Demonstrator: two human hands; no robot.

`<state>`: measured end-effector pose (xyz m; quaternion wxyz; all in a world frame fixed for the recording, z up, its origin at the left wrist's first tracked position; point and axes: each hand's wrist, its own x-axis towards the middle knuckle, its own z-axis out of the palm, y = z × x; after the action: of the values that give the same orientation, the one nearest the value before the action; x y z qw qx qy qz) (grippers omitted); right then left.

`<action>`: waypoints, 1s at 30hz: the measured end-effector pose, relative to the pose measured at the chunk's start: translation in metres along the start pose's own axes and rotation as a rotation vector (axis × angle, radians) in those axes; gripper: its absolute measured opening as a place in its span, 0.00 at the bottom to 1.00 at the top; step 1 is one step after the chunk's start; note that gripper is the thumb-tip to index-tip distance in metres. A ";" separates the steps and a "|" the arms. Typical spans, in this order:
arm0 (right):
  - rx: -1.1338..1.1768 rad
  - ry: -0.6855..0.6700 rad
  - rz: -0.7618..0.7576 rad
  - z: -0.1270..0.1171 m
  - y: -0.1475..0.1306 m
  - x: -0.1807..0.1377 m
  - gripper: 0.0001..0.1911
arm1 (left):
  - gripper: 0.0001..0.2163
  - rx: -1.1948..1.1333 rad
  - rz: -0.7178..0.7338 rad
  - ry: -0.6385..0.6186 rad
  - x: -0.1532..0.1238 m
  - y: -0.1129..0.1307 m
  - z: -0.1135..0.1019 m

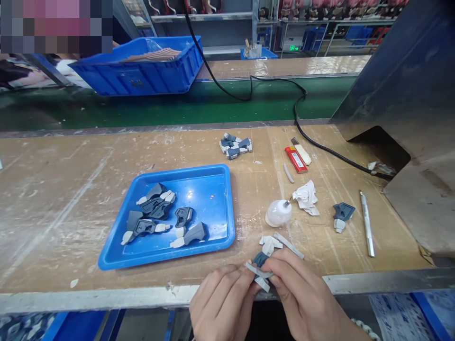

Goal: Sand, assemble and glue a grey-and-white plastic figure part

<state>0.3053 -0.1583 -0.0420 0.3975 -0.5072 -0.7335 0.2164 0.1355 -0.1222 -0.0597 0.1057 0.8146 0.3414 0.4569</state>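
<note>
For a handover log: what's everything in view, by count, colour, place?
Bench: 1, brown, foreground
Tray: 1, blue, bench left
Tray parts: several, grey-white, in tray
Part cluster: 1, grey-white, beyond tray
Lighter: 1, red, right of cluster
Brush-like tool: 1, cream, beside lighter
Strips: 3, grey, near lighter, near bottle, held
Bottle: 1, whitish, right of tray
Crumpled paper: 1, white, beside bottle
Loose part: 1, grey-white, right
Pen-like tool: 1, silver, bench right
Cable: 1, black, rear to right
Crate: 1, blue, upper left
Surface: 1, green, behind bench
Housing: 1, metallic, right
Racks: several, grey, background
Person: 1, pixelated, upper left
Held part: 1, grey-white, front centre
Left hand: 1, bare, front
Right hand: 1, bare, front
</note>
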 end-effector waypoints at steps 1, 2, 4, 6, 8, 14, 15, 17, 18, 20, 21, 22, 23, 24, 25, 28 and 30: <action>0.002 -0.009 0.009 -0.001 0.000 0.000 0.14 | 0.09 -0.001 0.004 0.005 0.000 0.001 0.000; 0.008 -0.016 0.024 -0.001 0.000 -0.001 0.14 | 0.10 -0.004 0.004 0.006 0.000 0.001 0.000; 0.021 -0.022 0.053 -0.002 0.001 -0.002 0.13 | 0.10 -0.010 -0.007 0.009 0.000 0.001 0.001; 0.061 -0.004 0.066 -0.003 0.002 -0.002 0.11 | 0.11 -0.012 -0.017 0.003 0.000 0.000 0.001; 0.128 0.042 0.108 -0.003 0.003 -0.002 0.10 | 0.11 -0.015 -0.012 -0.009 0.000 -0.001 0.001; 0.176 0.209 0.202 0.002 0.002 -0.001 0.07 | 0.11 -0.027 0.015 -0.010 0.003 -0.003 0.000; 0.151 0.189 0.164 0.004 0.001 -0.001 0.09 | 0.11 -0.026 0.019 -0.008 0.004 -0.003 -0.001; 0.068 0.185 0.085 0.008 0.000 0.000 0.11 | 0.11 -0.025 0.029 -0.002 0.005 -0.003 -0.001; 0.014 0.194 0.057 0.010 -0.001 0.001 0.11 | 0.10 -0.025 0.033 0.000 0.006 -0.002 -0.001; -0.078 0.194 0.012 0.013 -0.002 0.002 0.11 | 0.09 -0.023 0.039 0.014 0.006 -0.001 0.000; -0.103 0.180 -0.004 0.013 -0.002 0.003 0.11 | 0.09 -0.017 0.040 0.025 0.006 -0.001 0.000; -0.112 0.162 -0.015 0.013 -0.003 0.004 0.12 | 0.09 -0.007 0.036 0.032 0.005 0.000 0.001; -0.111 0.146 -0.021 0.012 -0.003 0.004 0.12 | 0.09 0.005 0.030 0.037 0.004 0.000 0.001; -0.105 0.133 -0.026 0.011 -0.003 0.003 0.13 | 0.09 0.017 0.021 0.041 0.003 0.001 0.001; -0.100 0.126 -0.026 0.010 -0.002 0.003 0.13 | 0.10 0.025 0.012 0.042 0.002 0.001 0.002; -0.047 0.080 0.019 0.006 -0.001 -0.001 0.14 | 0.12 0.023 -0.004 0.021 0.001 0.002 0.002; 0.047 0.063 0.095 0.003 0.001 -0.002 0.12 | 0.12 0.019 0.001 0.019 0.001 0.001 0.002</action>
<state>0.3039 -0.1592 -0.0448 0.4215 -0.5386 -0.6903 0.2359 0.1382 -0.1218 -0.0593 0.0945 0.8114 0.3462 0.4614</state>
